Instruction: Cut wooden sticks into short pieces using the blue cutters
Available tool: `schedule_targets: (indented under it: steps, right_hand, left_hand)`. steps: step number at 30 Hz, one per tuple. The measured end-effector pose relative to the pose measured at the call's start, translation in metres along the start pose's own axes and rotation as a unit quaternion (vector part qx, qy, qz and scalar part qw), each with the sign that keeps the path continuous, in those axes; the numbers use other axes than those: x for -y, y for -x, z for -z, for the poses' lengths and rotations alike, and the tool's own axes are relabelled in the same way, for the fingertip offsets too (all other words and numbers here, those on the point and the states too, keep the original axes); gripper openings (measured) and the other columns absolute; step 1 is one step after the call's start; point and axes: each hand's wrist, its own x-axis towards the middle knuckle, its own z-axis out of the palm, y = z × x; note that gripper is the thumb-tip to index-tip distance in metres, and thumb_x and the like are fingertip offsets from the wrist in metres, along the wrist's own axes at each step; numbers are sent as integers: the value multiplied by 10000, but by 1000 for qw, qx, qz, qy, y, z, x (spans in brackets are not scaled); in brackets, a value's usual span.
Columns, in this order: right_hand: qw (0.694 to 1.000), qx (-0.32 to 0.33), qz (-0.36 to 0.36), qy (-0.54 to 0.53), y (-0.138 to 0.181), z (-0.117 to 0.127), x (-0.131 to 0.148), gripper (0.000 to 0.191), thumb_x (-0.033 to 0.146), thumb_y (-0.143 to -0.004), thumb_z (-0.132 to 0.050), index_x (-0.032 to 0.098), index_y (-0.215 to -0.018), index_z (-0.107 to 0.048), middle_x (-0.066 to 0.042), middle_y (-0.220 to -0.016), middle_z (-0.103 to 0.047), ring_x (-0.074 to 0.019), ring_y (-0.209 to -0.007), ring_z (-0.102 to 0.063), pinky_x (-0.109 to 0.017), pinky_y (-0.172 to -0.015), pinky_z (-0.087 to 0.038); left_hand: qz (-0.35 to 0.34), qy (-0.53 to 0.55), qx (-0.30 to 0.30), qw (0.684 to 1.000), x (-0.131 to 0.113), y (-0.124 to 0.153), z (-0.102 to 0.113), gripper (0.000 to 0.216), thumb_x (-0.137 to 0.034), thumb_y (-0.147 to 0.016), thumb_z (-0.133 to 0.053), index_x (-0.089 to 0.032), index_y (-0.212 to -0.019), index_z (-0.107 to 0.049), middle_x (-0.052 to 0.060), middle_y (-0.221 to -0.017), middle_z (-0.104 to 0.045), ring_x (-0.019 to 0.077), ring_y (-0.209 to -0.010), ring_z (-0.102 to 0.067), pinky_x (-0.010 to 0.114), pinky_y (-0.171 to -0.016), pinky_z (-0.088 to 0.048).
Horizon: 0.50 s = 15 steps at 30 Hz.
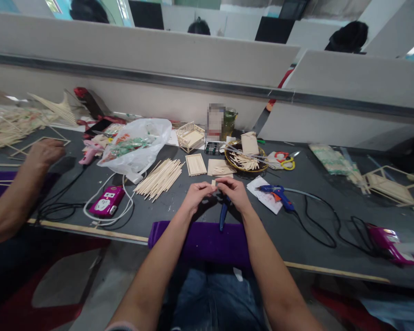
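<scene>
My left hand [199,195] and my right hand [235,192] meet over the table's front edge. Between their fingertips is a small bundle of short wooden sticks [213,183], pinched from both sides. A blue-handled tool [223,216] shows under my right hand, its handle reaching over a rolled purple cloth [210,241]; its head is hidden. Just beyond my hands lie a small stick-built panel [195,164] and a flat wooden piece [217,167] with short bits on it. Left of them is a spread pile of long wooden sticks [160,178].
A blue glue gun [278,192] rests on white paper at right, near scissors [287,162] and a basket [230,161] of sticks. Cables and a purple power box [106,200] lie left, with a plastic bag [141,142] behind. A co-worker's hand [46,154] is at far left.
</scene>
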Motion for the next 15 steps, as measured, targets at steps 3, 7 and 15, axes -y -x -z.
schedule_targets:
  steps: [3, 7, 15]
  right_hand:
    - [998, -11, -50, -42, 1, -2, 5, 261, 426, -722, -676, 174, -783, -705, 9, -615, -615, -89, -492, -435, -222, -466, -351]
    - [993, -15, -77, -90, 2, -7, 5, 235, 391, -662, -729, 162, -676, -681, 21, -545, -604, -63, -441, -389, -204, -424, -290]
    - [954, -76, -161, -242, -4, -9, 2, 224, 326, -562, -777, 161, -590, -628, 24, -524, -575, -60, -446, -432, -176, -377, -271]
  left_hand:
    - [-20, -47, 7, 999, 2, 1, -2, 166, -310, -606, -773, -151, -628, -731, 15, -623, -630, 90, -557, -510, 207, -547, -396]
    - [-37, -72, 20, 997, 5, 1, -3, 154, -296, -636, -755, -146, -631, -725, 4, -614, -615, 79, -555, -492, 201, -552, -377]
    - [-17, -12, 126, 992, -3, 5, -5, 271, -251, -578, -817, -155, -821, -742, 58, -834, -702, 150, -762, -620, 265, -755, -466]
